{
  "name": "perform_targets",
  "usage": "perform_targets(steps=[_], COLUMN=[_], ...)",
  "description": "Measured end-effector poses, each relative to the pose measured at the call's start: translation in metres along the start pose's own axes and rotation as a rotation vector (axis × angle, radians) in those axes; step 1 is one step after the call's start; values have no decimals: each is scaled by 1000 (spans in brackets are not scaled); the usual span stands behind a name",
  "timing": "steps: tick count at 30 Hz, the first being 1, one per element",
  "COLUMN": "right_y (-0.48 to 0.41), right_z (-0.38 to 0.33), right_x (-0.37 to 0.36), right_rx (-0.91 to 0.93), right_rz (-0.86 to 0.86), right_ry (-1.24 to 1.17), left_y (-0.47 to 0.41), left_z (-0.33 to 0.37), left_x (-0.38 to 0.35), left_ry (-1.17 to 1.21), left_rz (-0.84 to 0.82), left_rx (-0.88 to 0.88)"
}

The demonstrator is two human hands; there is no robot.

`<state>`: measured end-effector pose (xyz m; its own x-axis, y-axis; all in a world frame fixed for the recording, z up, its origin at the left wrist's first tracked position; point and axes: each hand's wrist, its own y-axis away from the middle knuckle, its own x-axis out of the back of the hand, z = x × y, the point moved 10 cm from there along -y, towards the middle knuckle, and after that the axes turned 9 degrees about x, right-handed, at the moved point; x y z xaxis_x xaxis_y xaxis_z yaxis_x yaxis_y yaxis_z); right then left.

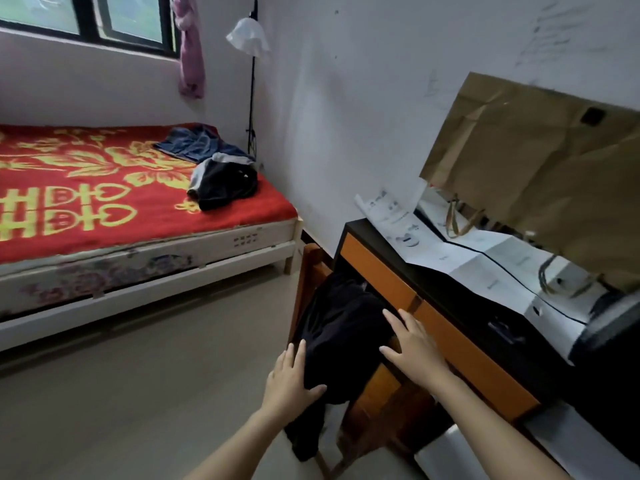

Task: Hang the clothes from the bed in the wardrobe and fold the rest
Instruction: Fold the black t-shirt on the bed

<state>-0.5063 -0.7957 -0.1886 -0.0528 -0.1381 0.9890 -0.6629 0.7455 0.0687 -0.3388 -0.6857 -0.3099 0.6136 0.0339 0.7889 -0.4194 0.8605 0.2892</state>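
Note:
A black garment (341, 327) lies draped over a wooden chair (375, 400) pushed under the desk. My left hand (291, 375) rests flat on the garment's near left edge, fingers straight. My right hand (414, 346) lies flat on its right side, beside the desk's orange drawer front (443, 327). On the bed (86, 202), at its far right end, lie a blue garment (197, 143) and a black and grey garment (225, 181). No wardrobe is in view.
The black desk carries white papers (485, 258), a white box (554, 299) and a large brown paper bag (540, 171). A floor lamp (251, 81) stands in the corner behind the bed. A pink curtain (190, 50) hangs by the window. Bare floor lies between bed and chair.

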Motion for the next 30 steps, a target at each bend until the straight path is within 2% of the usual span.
perform_targets(steps=[4,7,9,12,14,19,23,30], right_y=[-17,-38,-53,-73,-84,-107,-128,-155], right_z=[-5,-12,-12,-10,-8,-13,-28,-79], right_x=[-1,-7,-13,-22,-22,1,32,137], right_rx=[84,159,199,254,265,358,425,577], right_rz=[-19,-56,-108,-212,-246,-260,-203,154], right_ry=[105,150,150,11,-129,-246,-311,-431], left_y=[-27,-45,-54,-68,-73,-73,-69,-36], left_z=[27,35,36,32,31,33,35,51], left_x=[-21,-29,-28,-18,-10,24,107,232], left_ry=[144,352,339,219,243,333,454,492], left_rz=[-100,-168,-197,-146,-133,-242,-109,339], left_rx=[40,88,84,70,69,25,-13,-92])
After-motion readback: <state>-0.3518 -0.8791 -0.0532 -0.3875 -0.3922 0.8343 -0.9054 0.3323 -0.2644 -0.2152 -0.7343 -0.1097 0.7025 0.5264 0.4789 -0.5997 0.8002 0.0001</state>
